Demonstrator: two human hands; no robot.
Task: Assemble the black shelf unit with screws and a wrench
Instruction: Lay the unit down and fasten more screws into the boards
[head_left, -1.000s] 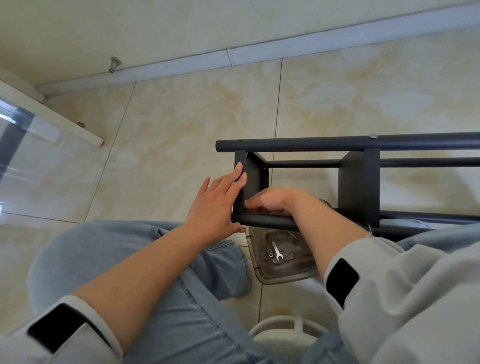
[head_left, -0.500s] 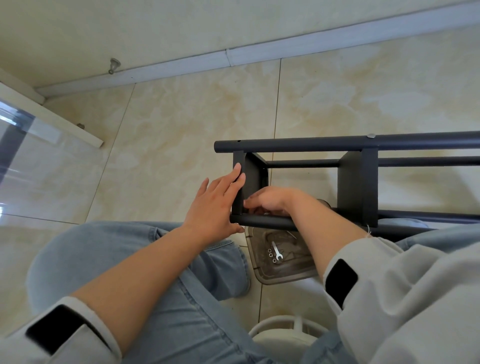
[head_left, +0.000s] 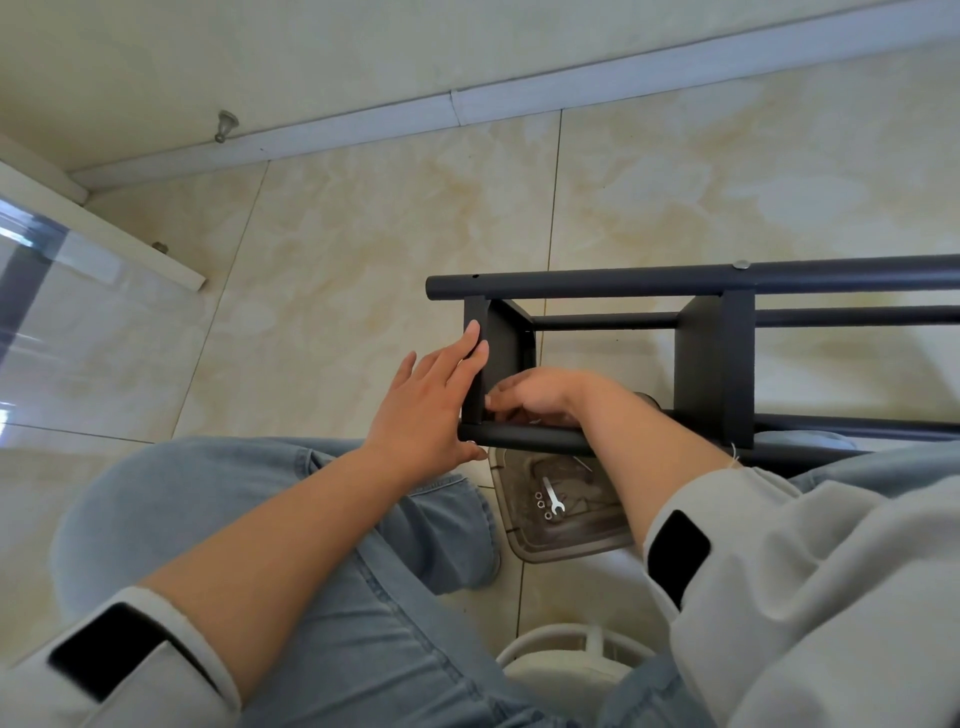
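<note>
Left hand (head_left: 431, 410) lies flat with straight fingers against the outer face of the end panel of the black shelf unit (head_left: 711, 364), while the right hand (head_left: 535, 392) reaches inside the frame beside that panel, fingers curled; what it holds cannot be told. Matte black round tubes and flat panels form the unit, which lies on its side across the person's lap above the tiled floor (head_left: 363, 249). Below it, a clear plastic tray (head_left: 524, 540) contains a small silver wrench (head_left: 553, 496) and several nuts (head_left: 541, 504).
</note>
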